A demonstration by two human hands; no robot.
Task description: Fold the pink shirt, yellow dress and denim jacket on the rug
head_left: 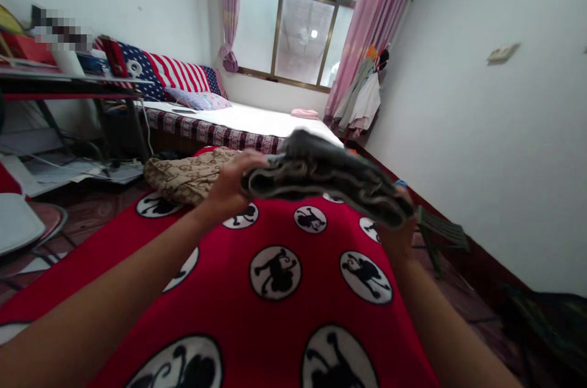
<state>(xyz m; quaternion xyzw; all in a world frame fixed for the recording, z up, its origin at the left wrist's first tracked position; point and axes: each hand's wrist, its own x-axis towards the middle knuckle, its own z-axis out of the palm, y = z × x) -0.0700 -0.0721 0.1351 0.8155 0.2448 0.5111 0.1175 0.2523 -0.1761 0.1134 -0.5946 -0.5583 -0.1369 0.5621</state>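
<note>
A folded dark grey garment (pixel 321 171), perhaps jeans, is held up between both hands, its layered edges facing me. My left hand (pixel 236 180) grips its left end, fingers over the top. At the right end my right hand (pixel 400 226) is closed around the lower corner, partly hidden behind the cloth. Below the garment spreads a red blanket (pixel 321 278) with black figures in white circles. Behind my left hand lies a crumpled tan patterned cloth (pixel 188 175) on the blanket's far left corner.
A bed (pixel 266 119) with a white sheet stands under the window, with a pillow (pixel 199 99) on it. To the left are a cluttered desk (pixel 68 85) and a round stool (pixel 50 220). A folding stool (pixel 443 229) stands by the right wall. Clothes (pixel 362 98) hang beside the curtain.
</note>
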